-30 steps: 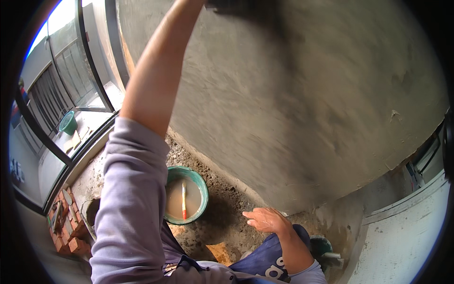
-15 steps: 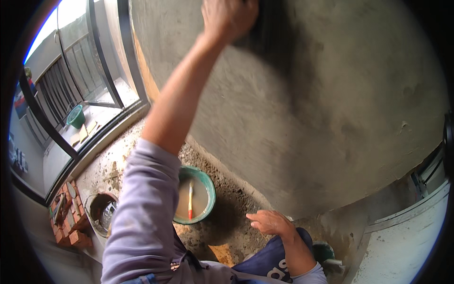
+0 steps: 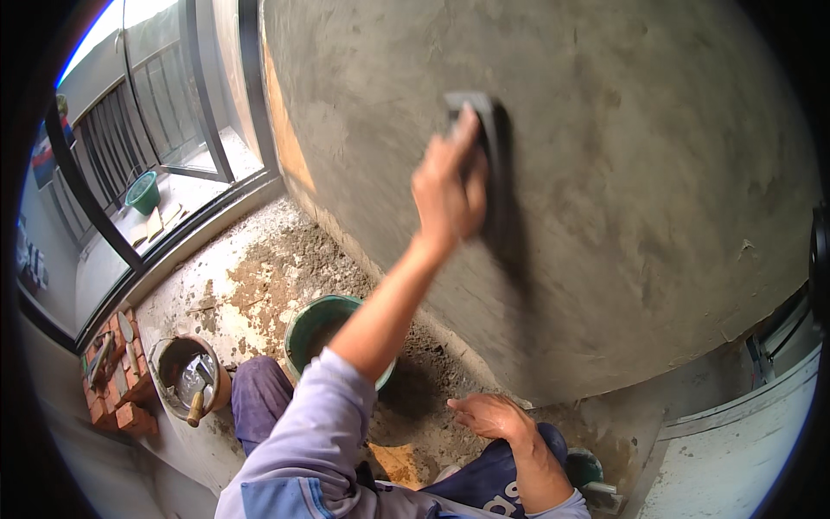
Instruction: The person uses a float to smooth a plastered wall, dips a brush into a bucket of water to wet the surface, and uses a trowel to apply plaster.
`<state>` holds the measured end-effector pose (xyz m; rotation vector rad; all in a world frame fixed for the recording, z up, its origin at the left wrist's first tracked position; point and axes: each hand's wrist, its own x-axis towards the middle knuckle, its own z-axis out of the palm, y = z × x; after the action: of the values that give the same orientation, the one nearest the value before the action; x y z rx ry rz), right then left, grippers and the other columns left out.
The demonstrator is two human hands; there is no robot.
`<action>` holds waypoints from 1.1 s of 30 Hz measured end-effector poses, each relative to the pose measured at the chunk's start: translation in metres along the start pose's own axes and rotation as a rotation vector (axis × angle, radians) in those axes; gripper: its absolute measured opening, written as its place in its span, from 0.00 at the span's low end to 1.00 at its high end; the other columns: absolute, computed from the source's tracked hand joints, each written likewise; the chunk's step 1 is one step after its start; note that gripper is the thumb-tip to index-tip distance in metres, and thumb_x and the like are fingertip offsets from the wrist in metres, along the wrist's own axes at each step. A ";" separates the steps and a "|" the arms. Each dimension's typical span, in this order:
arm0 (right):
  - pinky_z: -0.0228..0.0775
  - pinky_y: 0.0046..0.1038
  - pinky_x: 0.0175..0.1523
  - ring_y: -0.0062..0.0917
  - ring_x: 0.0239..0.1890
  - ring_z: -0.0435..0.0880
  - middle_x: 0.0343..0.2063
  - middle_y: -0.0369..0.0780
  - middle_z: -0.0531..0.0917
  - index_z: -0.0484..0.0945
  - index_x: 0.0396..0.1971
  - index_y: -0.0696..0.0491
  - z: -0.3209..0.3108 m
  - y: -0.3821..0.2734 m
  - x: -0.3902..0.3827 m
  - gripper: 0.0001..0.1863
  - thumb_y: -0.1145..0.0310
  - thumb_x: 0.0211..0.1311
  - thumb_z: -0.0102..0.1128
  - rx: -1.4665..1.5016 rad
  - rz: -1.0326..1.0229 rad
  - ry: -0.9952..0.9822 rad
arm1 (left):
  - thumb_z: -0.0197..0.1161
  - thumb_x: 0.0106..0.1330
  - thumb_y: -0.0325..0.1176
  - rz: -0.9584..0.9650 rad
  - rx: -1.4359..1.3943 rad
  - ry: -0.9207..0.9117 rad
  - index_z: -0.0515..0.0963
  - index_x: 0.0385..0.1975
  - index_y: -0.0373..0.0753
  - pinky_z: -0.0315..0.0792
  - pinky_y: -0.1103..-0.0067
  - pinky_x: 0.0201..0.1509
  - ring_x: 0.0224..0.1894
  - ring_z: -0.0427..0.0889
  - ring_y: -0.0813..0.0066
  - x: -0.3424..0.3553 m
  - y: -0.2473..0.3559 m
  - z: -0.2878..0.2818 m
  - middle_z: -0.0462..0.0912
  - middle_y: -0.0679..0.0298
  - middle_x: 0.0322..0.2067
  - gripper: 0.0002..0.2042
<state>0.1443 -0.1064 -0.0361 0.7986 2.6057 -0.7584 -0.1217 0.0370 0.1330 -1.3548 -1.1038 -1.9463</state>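
Observation:
My left hand (image 3: 445, 186) grips a grey float (image 3: 467, 97) against the plastered wall (image 3: 657, 147), slightly blurred, with a dark shadow beside it. Beneath that forearm stands a green basin (image 3: 303, 329), partly covered by my arm. My right hand (image 3: 488, 418) hangs over my right knee, fingers loosely apart and holding nothing, near the wall's lower edge. To the left of my left knee (image 3: 259, 398) a bucket (image 3: 163, 370) holds something silvery and a wooden-handled tool (image 3: 196, 402).
A stack of red bricks (image 3: 134, 415) with trowels lies at the left. Behind it, a framed glass door (image 3: 85, 212) shows a railed balcony and a green bucket (image 3: 142, 197). Rubble and mortar cover the floor (image 3: 259, 259); a green container (image 3: 584, 465) sits at lower right.
My left hand and float have swept down from the top of the view to the middle of the wall. My left knee has come into sight; my right hand has barely moved.

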 end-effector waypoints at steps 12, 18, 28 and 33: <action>0.72 0.43 0.41 0.44 0.35 0.80 0.29 0.45 0.80 0.78 0.55 0.46 -0.015 -0.005 0.000 0.18 0.60 0.67 0.59 0.024 -0.155 0.153 | 0.63 0.62 0.26 -0.285 0.020 -0.365 0.73 0.65 0.48 0.75 0.67 0.59 0.52 0.83 0.53 -0.005 0.018 -0.026 0.84 0.51 0.47 0.28; 0.71 0.40 0.36 0.42 0.31 0.78 0.26 0.44 0.77 0.79 0.53 0.45 0.005 -0.002 0.016 0.17 0.62 0.64 0.64 0.188 -0.397 0.309 | 0.59 0.65 0.33 -0.054 0.199 -0.042 0.75 0.63 0.49 0.76 0.66 0.53 0.51 0.82 0.49 0.120 -0.053 -0.022 0.83 0.50 0.50 0.24; 0.73 0.43 0.52 0.44 0.49 0.82 0.43 0.50 0.83 0.76 0.60 0.50 -0.008 -0.015 0.090 0.22 0.59 0.69 0.54 -0.070 -0.359 -0.332 | 0.60 0.64 0.31 -0.140 0.130 -0.099 0.74 0.64 0.46 0.73 0.68 0.61 0.54 0.81 0.51 0.054 0.006 -0.009 0.81 0.48 0.53 0.25; 0.71 0.42 0.59 0.46 0.55 0.80 0.49 0.51 0.83 0.75 0.61 0.52 0.004 0.000 0.109 0.24 0.59 0.69 0.52 0.047 -0.483 -0.246 | 0.59 0.65 0.30 -0.243 0.012 -0.076 0.74 0.63 0.40 0.69 0.70 0.66 0.62 0.77 0.52 0.088 -0.008 -0.014 0.79 0.47 0.57 0.24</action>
<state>0.0583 -0.0620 -0.0862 0.0651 2.5782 -0.9750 -0.1671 0.0330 0.2099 -1.3512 -1.3704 -2.0669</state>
